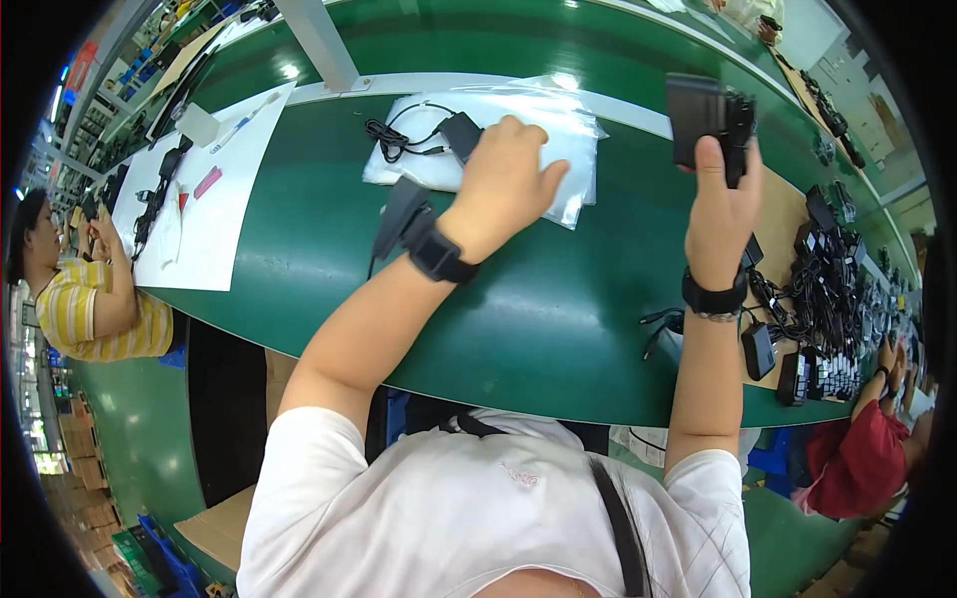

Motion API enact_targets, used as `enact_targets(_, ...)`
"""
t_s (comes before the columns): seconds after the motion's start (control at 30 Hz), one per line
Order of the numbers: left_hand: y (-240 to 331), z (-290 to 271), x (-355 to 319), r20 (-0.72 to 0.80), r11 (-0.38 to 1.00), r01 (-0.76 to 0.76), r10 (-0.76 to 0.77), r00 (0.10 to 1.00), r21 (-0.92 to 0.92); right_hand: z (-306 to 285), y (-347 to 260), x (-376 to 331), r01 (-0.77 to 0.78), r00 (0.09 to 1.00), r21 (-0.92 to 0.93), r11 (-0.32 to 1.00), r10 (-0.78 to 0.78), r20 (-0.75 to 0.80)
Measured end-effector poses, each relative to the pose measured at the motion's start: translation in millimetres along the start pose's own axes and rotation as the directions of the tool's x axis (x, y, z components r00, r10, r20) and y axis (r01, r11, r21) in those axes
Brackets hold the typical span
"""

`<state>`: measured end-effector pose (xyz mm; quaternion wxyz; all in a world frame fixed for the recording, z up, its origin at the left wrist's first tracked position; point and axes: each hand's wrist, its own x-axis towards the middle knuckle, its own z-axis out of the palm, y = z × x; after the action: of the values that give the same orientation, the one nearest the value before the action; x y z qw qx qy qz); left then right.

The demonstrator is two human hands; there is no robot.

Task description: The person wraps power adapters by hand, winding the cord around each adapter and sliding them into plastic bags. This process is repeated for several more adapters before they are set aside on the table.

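Observation:
My left hand (506, 184) is over a stack of clear plastic bags (573, 164), its thumb spread away from the bent fingers. Next to it, and partly hidden by it, a black power adapter (461, 137) lies on the bags with its thin black cable (391, 140) looped to the left. My right hand (725, 214) is raised at the right, closed around another black power adapter (696, 118). That adapter's cable (738, 130) is folded in a bundle against its side. Both wrists wear black straps; the left one carries a dark box-shaped device (404, 209).
At right, many adapters and cables (827, 269) are heaped on a brown board, with a loose plug (663, 324) nearby. White paper (214, 199) with small items lies at left. A metal post (319, 45) stands behind the bench. People sit at both sides.

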<state>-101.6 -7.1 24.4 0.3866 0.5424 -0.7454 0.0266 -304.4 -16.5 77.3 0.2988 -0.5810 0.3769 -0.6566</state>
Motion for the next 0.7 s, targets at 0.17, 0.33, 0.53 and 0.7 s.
enact_targets(0.17,32,38,15,0.192,0.957,0.03,-0.088,0.978,0.287,-13,-7,8,0.12,0.977,-0.184,0.976,-0.149,-0.153)
enact_targets(0.33,17,48,36,0.356,0.926,0.221,-0.327,0.875,0.307,-23,-14,13,0.119,0.962,-0.19,0.975,-0.161,-0.222)
enact_targets(0.53,-4,19,58,0.534,0.896,0.419,-0.428,0.73,0.145,-24,-25,13,0.187,0.969,-0.052,0.981,-0.193,-0.154)
enact_targets(0.7,-11,-8,59,0.553,0.86,0.51,-0.434,0.711,0.02,-26,-20,13,0.066,0.994,-0.018,0.998,-0.068,-0.091)
